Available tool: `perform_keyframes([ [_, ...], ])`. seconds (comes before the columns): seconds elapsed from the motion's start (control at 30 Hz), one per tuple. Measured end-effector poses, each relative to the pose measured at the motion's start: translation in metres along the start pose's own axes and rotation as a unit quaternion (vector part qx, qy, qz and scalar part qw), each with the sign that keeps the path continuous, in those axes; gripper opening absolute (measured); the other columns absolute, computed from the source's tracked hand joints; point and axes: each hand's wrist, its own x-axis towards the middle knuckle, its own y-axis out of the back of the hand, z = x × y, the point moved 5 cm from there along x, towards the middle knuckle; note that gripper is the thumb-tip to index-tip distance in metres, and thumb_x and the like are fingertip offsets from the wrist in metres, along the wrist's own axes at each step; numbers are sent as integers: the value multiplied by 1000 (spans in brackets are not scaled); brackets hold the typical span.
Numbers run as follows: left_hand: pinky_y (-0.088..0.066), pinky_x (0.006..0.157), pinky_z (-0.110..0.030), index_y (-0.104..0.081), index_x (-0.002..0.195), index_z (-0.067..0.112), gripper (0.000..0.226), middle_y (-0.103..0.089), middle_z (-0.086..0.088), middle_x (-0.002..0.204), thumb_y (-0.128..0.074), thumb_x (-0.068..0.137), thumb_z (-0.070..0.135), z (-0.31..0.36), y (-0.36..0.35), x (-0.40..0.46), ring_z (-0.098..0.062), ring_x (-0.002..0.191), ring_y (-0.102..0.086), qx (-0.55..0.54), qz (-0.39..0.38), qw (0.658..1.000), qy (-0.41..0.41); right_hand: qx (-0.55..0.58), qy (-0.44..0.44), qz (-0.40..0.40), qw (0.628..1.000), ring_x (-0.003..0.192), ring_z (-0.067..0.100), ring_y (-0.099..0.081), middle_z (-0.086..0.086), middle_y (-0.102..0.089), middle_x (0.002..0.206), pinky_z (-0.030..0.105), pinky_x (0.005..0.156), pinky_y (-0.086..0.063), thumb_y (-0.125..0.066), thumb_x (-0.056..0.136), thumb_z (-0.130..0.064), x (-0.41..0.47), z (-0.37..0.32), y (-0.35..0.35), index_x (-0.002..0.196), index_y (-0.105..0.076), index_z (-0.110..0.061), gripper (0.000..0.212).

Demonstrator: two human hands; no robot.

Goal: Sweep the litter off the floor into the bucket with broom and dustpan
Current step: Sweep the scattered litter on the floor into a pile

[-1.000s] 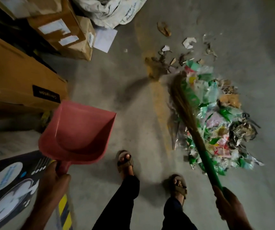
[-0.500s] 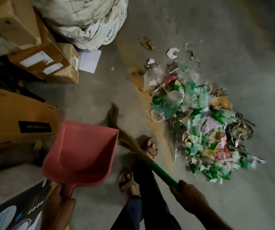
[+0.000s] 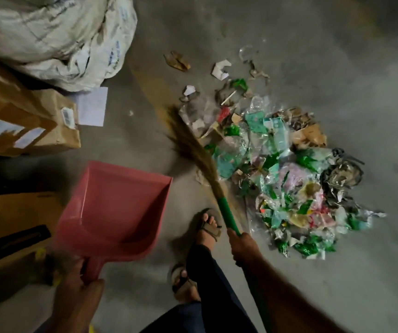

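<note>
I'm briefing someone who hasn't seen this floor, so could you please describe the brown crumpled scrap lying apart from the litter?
Start at the big white sack in the upper left corner, then look right across the bare concrete. The brown crumpled scrap lies alone there, above the main litter pile. Unlike the white paper bits to its right, it is tan and sits farthest left.

Your right hand grips broom | bristles at litter pile edge | your left hand holds dustpan
</note>
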Motion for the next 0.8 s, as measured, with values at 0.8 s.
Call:
perform_keyframes([
  [0.8,-43,61,-36,-60,84,17,17,-60,-13,71,-63,79,1,150,24,80,-32,66,-56,70,-105,985,-115,163,-31,138,977,41,23,-54,8,-58,54,28,42,-44,-53,96,-45,-169,33,91,86,-61,-14,34],
])
